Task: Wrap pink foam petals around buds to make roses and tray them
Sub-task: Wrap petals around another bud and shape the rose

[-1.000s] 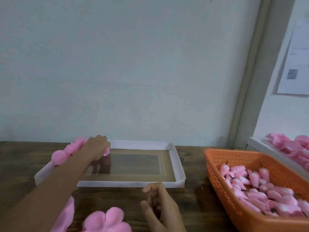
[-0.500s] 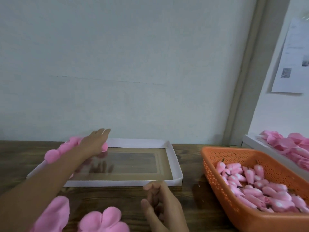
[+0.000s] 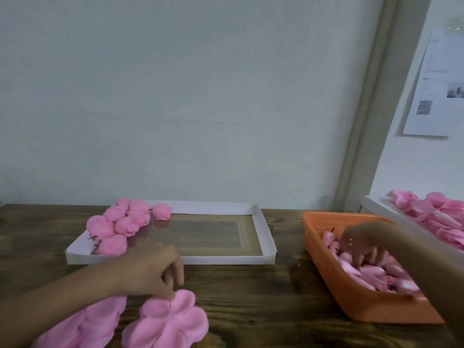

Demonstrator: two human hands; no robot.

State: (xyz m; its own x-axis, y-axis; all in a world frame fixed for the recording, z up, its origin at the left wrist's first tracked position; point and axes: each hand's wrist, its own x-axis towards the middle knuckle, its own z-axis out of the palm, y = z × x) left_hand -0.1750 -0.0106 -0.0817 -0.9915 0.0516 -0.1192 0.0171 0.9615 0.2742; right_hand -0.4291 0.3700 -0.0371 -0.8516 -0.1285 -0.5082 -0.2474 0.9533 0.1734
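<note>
A shallow white tray [image 3: 266,234] lies on the wooden table, with several finished pink roses [image 3: 125,224] grouped in its left end. In front of it lies a flat pink foam petal piece [image 3: 168,321]. My left hand [image 3: 153,270] reaches down to that piece's top edge, and its fingertips pinch the foam there. My right hand [image 3: 364,249] is inside the orange basket [image 3: 316,237], fingers down among the pink buds [image 3: 376,272]. It is blurred, so whether it holds a bud is unclear.
More flat pink petal pieces [image 3: 85,322] are heaped at the bottom left. A white box [image 3: 371,202] at the far right holds more pink foam pieces [image 3: 439,214]. The wall stands just behind the tray, and a paper sheet [image 3: 437,91] hangs at right.
My left hand left the roses in the tray and came back to the petal piece in front. My right hand moved from the table's front into the orange basket.
</note>
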